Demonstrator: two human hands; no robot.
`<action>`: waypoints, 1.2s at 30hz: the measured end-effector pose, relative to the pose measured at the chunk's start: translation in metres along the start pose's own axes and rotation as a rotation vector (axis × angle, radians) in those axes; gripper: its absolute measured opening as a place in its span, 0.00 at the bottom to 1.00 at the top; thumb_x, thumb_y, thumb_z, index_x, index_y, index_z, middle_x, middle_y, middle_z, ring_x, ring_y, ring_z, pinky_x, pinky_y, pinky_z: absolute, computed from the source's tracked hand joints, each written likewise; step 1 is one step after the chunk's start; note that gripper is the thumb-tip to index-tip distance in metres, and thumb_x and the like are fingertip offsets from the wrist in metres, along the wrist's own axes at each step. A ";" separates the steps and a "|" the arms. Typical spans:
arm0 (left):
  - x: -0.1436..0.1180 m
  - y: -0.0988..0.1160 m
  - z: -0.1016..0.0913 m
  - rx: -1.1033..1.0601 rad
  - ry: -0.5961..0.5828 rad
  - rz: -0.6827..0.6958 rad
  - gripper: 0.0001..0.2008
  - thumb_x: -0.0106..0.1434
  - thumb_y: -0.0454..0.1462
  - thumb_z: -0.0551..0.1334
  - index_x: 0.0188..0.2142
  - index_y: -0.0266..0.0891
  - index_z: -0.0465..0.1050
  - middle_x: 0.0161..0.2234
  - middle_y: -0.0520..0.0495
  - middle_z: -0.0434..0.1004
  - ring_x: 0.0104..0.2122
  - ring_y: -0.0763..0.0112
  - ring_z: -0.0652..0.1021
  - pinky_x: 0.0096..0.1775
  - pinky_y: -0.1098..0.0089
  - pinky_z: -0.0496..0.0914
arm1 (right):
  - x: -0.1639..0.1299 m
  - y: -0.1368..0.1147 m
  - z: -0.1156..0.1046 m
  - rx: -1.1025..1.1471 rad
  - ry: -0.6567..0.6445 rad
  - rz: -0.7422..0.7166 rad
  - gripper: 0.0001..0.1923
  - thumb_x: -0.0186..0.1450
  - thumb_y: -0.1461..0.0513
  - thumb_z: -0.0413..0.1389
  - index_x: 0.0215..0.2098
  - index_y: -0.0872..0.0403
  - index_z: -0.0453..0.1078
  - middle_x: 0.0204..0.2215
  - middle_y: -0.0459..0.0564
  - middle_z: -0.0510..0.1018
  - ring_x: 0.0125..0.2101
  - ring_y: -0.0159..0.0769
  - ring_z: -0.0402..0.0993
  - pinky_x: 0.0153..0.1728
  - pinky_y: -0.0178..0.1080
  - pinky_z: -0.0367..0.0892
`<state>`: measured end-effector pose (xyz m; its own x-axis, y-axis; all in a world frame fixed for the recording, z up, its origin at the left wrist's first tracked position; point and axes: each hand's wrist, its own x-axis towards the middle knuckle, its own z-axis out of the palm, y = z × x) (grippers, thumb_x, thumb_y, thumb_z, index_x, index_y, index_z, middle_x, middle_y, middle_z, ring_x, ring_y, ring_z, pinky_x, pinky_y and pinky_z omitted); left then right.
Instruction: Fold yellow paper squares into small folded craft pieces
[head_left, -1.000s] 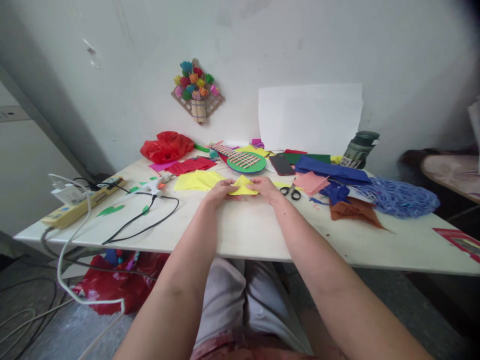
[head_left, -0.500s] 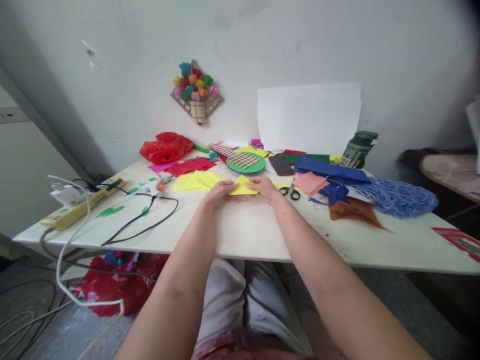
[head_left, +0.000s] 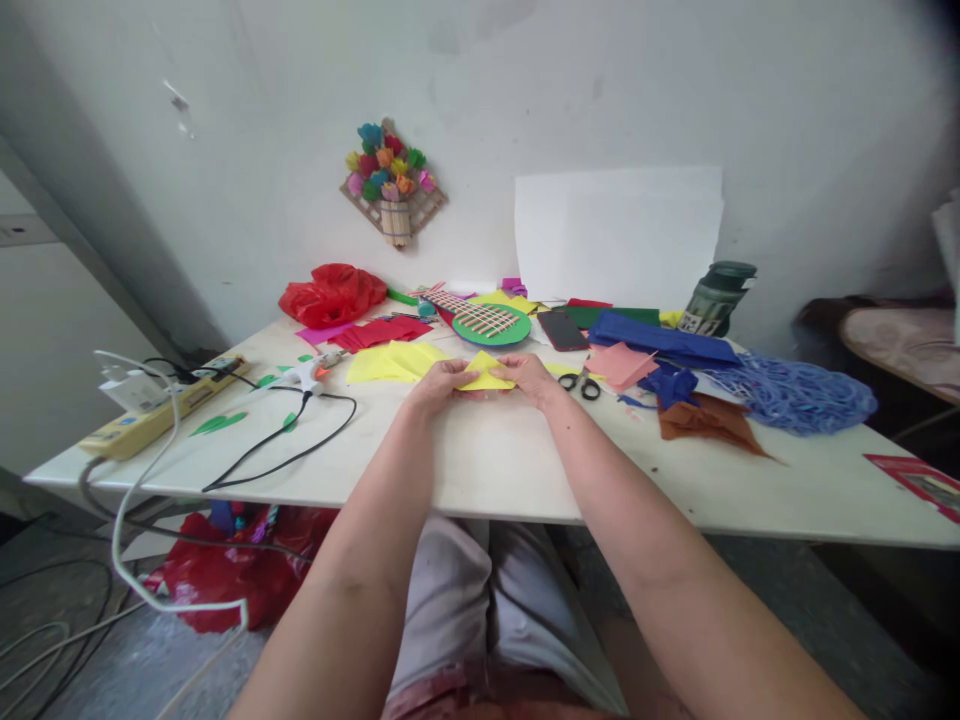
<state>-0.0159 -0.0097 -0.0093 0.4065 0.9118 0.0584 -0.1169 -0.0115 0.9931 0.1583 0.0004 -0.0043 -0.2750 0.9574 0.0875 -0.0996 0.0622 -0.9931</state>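
Between my two hands is a small folded piece of yellow paper (head_left: 484,374), its peak pointing away from me just above the table. My left hand (head_left: 438,387) pinches its left end, and my right hand (head_left: 529,378) pinches the right end. Some orange-pink shows under the paper, too small to make out. Flat yellow sheets (head_left: 397,362) lie beyond my left hand. Right of my right hand are black-handled scissors (head_left: 581,385) and pink paper squares (head_left: 621,365). A green disc with a lattice of sticks (head_left: 491,323) lies behind the hands.
A glue gun (head_left: 306,376) with a looping black cable and a yellow power strip (head_left: 161,410) occupy the left side. At the right are a phone (head_left: 562,331), blue folded paper (head_left: 660,340), brown paper (head_left: 709,424), blue yarn (head_left: 799,393) and a dark green bottle (head_left: 716,300).
The yellow paper has shifted slightly between my fingers, and my left fingertips lie a little further over it. Everything else stays where it was.
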 end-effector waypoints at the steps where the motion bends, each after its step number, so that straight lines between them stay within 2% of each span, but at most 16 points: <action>1: 0.001 -0.001 0.000 0.013 0.014 0.001 0.20 0.44 0.38 0.66 0.37 0.29 0.71 0.29 0.43 0.75 0.24 0.70 0.75 0.29 0.71 0.70 | 0.000 0.000 0.000 -0.001 -0.002 0.000 0.11 0.42 0.64 0.62 0.25 0.59 0.70 0.17 0.43 0.72 0.17 0.28 0.66 0.18 0.32 0.64; 4: 0.004 -0.004 -0.001 0.030 0.048 -0.001 0.19 0.43 0.37 0.67 0.36 0.30 0.71 0.26 0.45 0.75 0.23 0.71 0.74 0.28 0.71 0.70 | 0.000 0.001 0.000 -0.006 -0.016 -0.010 0.10 0.43 0.65 0.61 0.25 0.59 0.70 0.17 0.44 0.72 0.16 0.27 0.65 0.17 0.31 0.64; 9: 0.004 -0.004 -0.002 0.003 0.075 0.007 0.18 0.42 0.36 0.67 0.34 0.30 0.72 0.28 0.44 0.75 0.24 0.71 0.75 0.30 0.70 0.70 | -0.002 -0.001 -0.001 -0.007 -0.052 -0.005 0.11 0.46 0.65 0.60 0.29 0.58 0.71 0.19 0.44 0.73 0.14 0.25 0.65 0.14 0.29 0.62; 13: 0.001 -0.001 0.001 -0.027 0.061 0.016 0.19 0.43 0.36 0.66 0.36 0.30 0.71 0.30 0.43 0.75 0.25 0.70 0.75 0.29 0.70 0.71 | 0.000 0.000 -0.002 -0.001 -0.036 -0.001 0.10 0.46 0.66 0.60 0.29 0.59 0.71 0.19 0.44 0.73 0.16 0.26 0.66 0.14 0.29 0.62; 23: 0.001 -0.001 -0.001 -0.085 0.112 0.046 0.18 0.44 0.33 0.65 0.38 0.33 0.70 0.29 0.45 0.75 0.23 0.71 0.75 0.27 0.71 0.71 | 0.001 0.002 -0.001 0.033 -0.055 -0.019 0.11 0.46 0.67 0.59 0.30 0.58 0.72 0.21 0.46 0.75 0.13 0.25 0.65 0.14 0.30 0.62; 28: 0.003 -0.002 -0.003 -0.059 0.126 0.052 0.16 0.44 0.32 0.64 0.36 0.32 0.70 0.27 0.46 0.75 0.22 0.70 0.75 0.27 0.70 0.71 | -0.001 0.000 -0.001 0.034 -0.079 -0.034 0.09 0.46 0.68 0.56 0.28 0.59 0.72 0.17 0.45 0.73 0.13 0.27 0.66 0.16 0.31 0.63; 33: 0.001 0.000 0.000 0.004 0.149 0.049 0.15 0.44 0.33 0.63 0.35 0.33 0.70 0.26 0.46 0.75 0.22 0.70 0.75 0.28 0.69 0.71 | -0.005 -0.003 -0.001 0.069 -0.123 -0.082 0.09 0.50 0.62 0.54 0.27 0.60 0.71 0.19 0.48 0.74 0.15 0.29 0.66 0.17 0.34 0.65; 36: 0.000 0.001 0.001 0.019 0.145 0.059 0.14 0.44 0.33 0.63 0.33 0.32 0.70 0.26 0.46 0.75 0.23 0.69 0.75 0.29 0.67 0.71 | -0.004 -0.003 0.000 0.020 -0.087 -0.082 0.11 0.48 0.58 0.57 0.25 0.60 0.70 0.18 0.47 0.73 0.15 0.27 0.65 0.16 0.32 0.64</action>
<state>-0.0147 -0.0102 -0.0079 0.2647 0.9589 0.1023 -0.1184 -0.0730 0.9903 0.1599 -0.0040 -0.0017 -0.3472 0.9212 0.1753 -0.1438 0.1325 -0.9807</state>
